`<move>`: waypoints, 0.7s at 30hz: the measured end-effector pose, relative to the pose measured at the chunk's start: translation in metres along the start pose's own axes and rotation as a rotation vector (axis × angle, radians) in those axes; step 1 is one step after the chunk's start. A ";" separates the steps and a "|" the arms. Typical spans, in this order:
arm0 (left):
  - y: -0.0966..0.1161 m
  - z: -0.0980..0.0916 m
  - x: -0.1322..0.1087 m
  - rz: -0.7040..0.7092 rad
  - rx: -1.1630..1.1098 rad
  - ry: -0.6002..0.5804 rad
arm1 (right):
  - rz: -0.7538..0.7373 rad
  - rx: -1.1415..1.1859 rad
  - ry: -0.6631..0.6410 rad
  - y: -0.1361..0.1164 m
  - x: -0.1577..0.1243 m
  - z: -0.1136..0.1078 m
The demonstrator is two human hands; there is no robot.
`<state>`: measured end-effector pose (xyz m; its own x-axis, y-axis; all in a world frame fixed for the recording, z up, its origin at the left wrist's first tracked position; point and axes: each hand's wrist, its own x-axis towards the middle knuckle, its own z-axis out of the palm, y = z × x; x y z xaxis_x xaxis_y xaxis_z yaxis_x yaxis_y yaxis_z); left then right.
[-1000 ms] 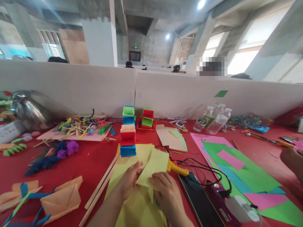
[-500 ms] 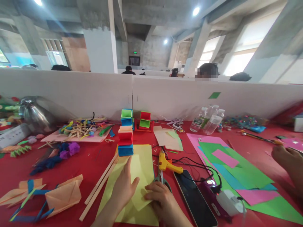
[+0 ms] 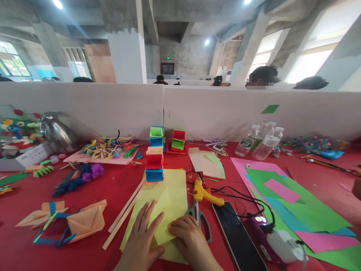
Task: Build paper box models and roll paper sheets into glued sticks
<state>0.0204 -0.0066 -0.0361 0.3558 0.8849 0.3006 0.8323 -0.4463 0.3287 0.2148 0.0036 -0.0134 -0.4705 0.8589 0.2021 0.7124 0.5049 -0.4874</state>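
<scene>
My left hand [image 3: 142, 237] lies with its fingers spread on the yellow paper [image 3: 166, 184]. At the right side of that paper, the fingers of my right hand [image 3: 190, 237] are curled together on a smaller yellow piece lying on the larger sheet; the thumb is mostly hidden. Just past my right hand are the grey-handled scissors [image 3: 203, 224], partly under a yellow glue gun [image 3: 205, 192]. Folded paper boxes in blue, red and peach [image 3: 154, 162] stand at the far end of the yellow paper. Two wooden strips [image 3: 124, 218] lie left of it.
A phone [image 3: 239, 237] and a purple power strip [image 3: 261, 229] with black cables lie to the right. Beyond are coloured sheets [image 3: 299, 207] and bottles [image 3: 267, 145]. Peach folded paper [image 3: 86, 222] lies left. A steel jug [image 3: 58, 131] stands before the white partition [image 3: 214, 113].
My view has turned slightly left. My left hand has drawn back toward me on the yellow paper, its fingers now more spread. The other person's hand at right has mostly left view.
</scene>
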 end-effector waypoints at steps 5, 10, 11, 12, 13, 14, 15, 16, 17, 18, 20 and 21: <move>0.009 -0.029 0.049 0.078 -0.040 -0.140 | 0.051 -0.113 -0.224 -0.006 0.028 -0.029; 0.010 -0.039 0.087 0.129 -0.187 -0.265 | 0.052 -0.124 -0.299 0.003 0.060 -0.052; 0.008 -0.038 0.090 0.125 -0.217 -0.270 | 0.051 -0.113 -0.300 0.007 0.063 -0.054; 0.005 -0.037 0.091 0.122 -0.248 -0.268 | 0.045 -0.095 -0.298 0.011 0.065 -0.055; 0.002 -0.035 0.091 0.119 -0.280 -0.260 | 0.034 -0.071 -0.298 0.015 0.066 -0.055; -0.001 -0.034 0.090 0.119 -0.308 -0.255 | 0.021 -0.042 -0.300 0.019 0.066 -0.055; -0.004 -0.032 0.089 0.122 -0.332 -0.255 | 0.008 -0.015 -0.304 0.022 0.064 -0.055; -0.007 -0.032 0.087 0.128 -0.346 -0.262 | -0.004 0.021 -0.307 0.026 0.063 -0.056; -0.010 -0.031 0.086 0.136 -0.349 -0.275 | -0.018 0.072 -0.306 0.029 0.061 -0.056; -0.012 -0.032 0.086 0.142 -0.341 -0.288 | -0.030 0.136 -0.298 0.032 0.058 -0.057; -0.014 -0.036 0.085 0.150 -0.298 -0.307 | -0.053 0.273 -0.259 0.037 0.055 -0.061; -0.014 -0.038 0.085 0.157 -0.271 -0.314 | -0.063 0.331 -0.233 0.039 0.053 -0.063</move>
<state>0.0227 0.0696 0.0188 0.6159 0.7823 0.0931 0.6312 -0.5608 0.5359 0.2506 0.0747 0.0319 -0.6401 0.7659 0.0607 0.4904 0.4681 -0.7351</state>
